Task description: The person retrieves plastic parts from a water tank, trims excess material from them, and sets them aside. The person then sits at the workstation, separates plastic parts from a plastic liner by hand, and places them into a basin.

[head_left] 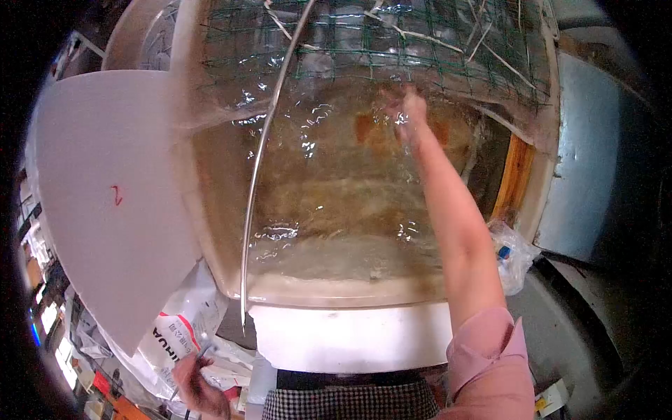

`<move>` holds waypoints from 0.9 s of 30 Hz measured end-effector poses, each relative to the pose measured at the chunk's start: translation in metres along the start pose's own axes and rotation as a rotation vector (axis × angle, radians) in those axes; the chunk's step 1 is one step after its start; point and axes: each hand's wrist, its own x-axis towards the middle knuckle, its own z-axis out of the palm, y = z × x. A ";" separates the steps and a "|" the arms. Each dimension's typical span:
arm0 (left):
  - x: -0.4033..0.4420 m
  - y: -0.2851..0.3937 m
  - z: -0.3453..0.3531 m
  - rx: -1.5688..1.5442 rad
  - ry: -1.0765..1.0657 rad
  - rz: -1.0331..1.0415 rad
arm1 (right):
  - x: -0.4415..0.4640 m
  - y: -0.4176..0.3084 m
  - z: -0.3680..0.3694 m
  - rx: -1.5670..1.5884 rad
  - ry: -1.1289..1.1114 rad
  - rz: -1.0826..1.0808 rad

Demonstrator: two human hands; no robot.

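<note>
My right hand (406, 115) reaches into the rippled water (336, 189) of a large pale tub (350, 290). Ripples and glare distort its fingers, so their pose and anything in them cannot be made out. Just beyond it lies a green wire mesh (378, 52) with thin pale twigs over it. Reddish-brown patches (365, 129) show in the water beside the hand. Low at the left, outside the tub, my left hand (199, 385) has its fingers curled near a thin rod-like thing; what it holds is unclear. Close to it is a white printed bag (178, 332).
A long thin metal rod (255, 168) crosses the tub from front to back. A large whitish board (112, 189) stands at the left, and a bluish panel (588, 154) at the right. A wooden strip (514, 175) and a clear plastic bag (514, 259) are at the tub's right side.
</note>
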 end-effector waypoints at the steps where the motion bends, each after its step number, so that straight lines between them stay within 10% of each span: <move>1: -0.012 -0.007 -0.024 0.014 0.006 -0.056 | -0.009 0.005 0.007 0.203 -0.187 0.039; 5: -0.045 -0.040 -0.118 0.215 0.257 -0.114 | -0.005 -0.003 0.053 0.482 -0.173 0.240; 10: -0.025 -0.063 -0.162 0.446 0.542 -0.306 | 0.080 -0.005 0.083 0.744 -0.474 -0.234; 15: -0.083 -0.187 -0.219 0.027 0.428 -0.630 | 0.136 0.016 0.057 0.249 0.038 -0.081; 19: -0.081 -0.194 -0.181 0.026 0.494 -0.698 | 0.002 0.060 0.073 -0.246 0.328 -0.583; 21: -0.083 -0.198 -0.176 0.056 0.444 -0.731 | -0.042 0.071 0.095 -0.589 0.226 -0.451; 25: -0.089 -0.214 -0.181 0.054 0.423 -0.678 | -0.064 0.059 0.143 -0.055 0.024 0.196; 27: -0.086 -0.215 -0.182 0.075 0.429 -0.659 | -0.013 0.092 0.153 -0.052 0.060 -0.026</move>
